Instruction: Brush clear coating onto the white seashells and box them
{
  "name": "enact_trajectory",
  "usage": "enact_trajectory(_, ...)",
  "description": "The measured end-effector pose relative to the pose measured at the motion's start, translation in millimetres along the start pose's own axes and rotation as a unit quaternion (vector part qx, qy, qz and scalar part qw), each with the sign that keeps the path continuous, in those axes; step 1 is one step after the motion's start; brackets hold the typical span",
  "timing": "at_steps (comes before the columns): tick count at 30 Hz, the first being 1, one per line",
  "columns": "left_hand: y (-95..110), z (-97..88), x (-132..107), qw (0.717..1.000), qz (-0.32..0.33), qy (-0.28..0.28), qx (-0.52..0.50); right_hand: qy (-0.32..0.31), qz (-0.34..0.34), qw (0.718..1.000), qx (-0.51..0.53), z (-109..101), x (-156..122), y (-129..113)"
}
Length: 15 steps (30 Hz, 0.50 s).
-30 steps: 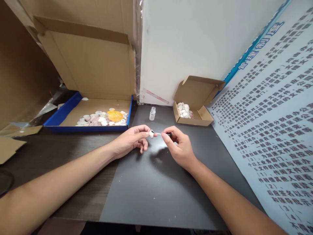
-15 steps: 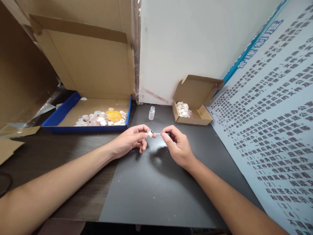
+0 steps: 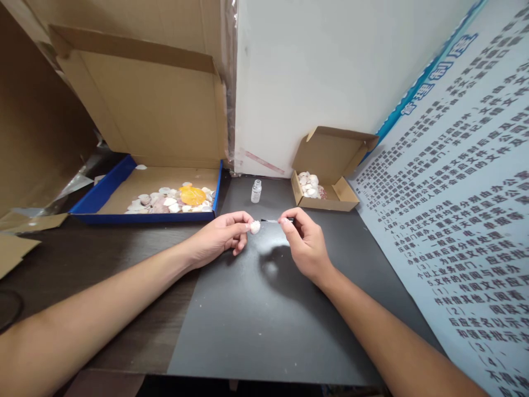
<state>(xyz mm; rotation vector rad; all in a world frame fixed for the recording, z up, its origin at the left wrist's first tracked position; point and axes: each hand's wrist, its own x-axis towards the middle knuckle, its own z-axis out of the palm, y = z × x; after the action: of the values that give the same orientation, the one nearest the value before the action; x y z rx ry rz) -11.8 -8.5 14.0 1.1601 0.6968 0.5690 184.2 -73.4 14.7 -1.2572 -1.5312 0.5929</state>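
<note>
Between thumb and fingers, my left hand (image 3: 226,234) pinches a small white seashell (image 3: 255,226) above the grey mat. My right hand (image 3: 305,238) is closed on a small brush (image 3: 270,221) with a thin pale stem and a dark tip; its dark handle is mostly hidden by my fingers. The brush tip points left toward the shell, with a slight gap between them. Beyond my hands a small clear glass bottle (image 3: 257,191) with a printed label stands upright and uncapped.
At the left back, a blue-sided cardboard box (image 3: 144,217) holds several shells and an orange piece (image 3: 192,195). A smaller open cardboard box (image 3: 330,204) with white shells stands at the right back. A printed poster (image 3: 463,182) borders the right side, a white wall (image 3: 309,77) the back.
My right hand has drawn the brush slightly right, away from the shell. The shell has turned in my left hand, and its white face now shows more.
</note>
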Motion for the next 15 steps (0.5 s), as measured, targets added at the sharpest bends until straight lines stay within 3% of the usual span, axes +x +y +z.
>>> enact_trajectory(6,1.5,1.5,-0.5,1.000,0.004,0.001,-0.003,-0.047,-0.007,0.999,0.022,0.7,-1.7,-2.0)
enact_trajectory(11,1.6,1.7,-0.7,1.000,0.000,0.002,0.005,-0.003,0.016,1.000,-0.002,0.2,1.1,-2.2)
enact_trajectory(15,0.2,1.1,-0.6,1.000,0.003,-0.001,0.003,-0.037,-0.008,0.999,0.032,0.9,-0.3,-2.4)
